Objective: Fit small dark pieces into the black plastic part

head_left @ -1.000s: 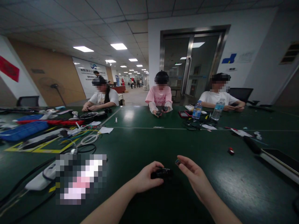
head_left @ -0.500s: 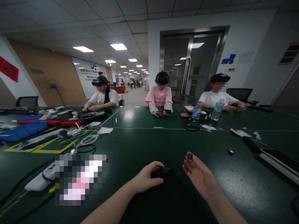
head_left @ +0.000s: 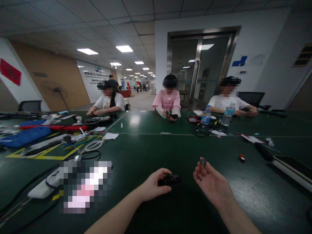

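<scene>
My left hand is curled round one end of a small glossy black object on the dark green table; its kind is not clear. To the right, my right hand is raised palm up, its thumb and fingertips pinching a tiny dark grey piece too small to name. The two hands are apart, with bare table between them. A small red and black item lies on the table beyond my right hand.
On the left are a power strip, coiled cables and a blue tray. Water bottles stand across the table. A black-and-white device lies at right. Several people sit opposite, including one in a pink shirt.
My right hand has shifted slightly right with the small grey piece, turning a little. My left hand stays on the black object. The person opposite has raised their hands slightly.
</scene>
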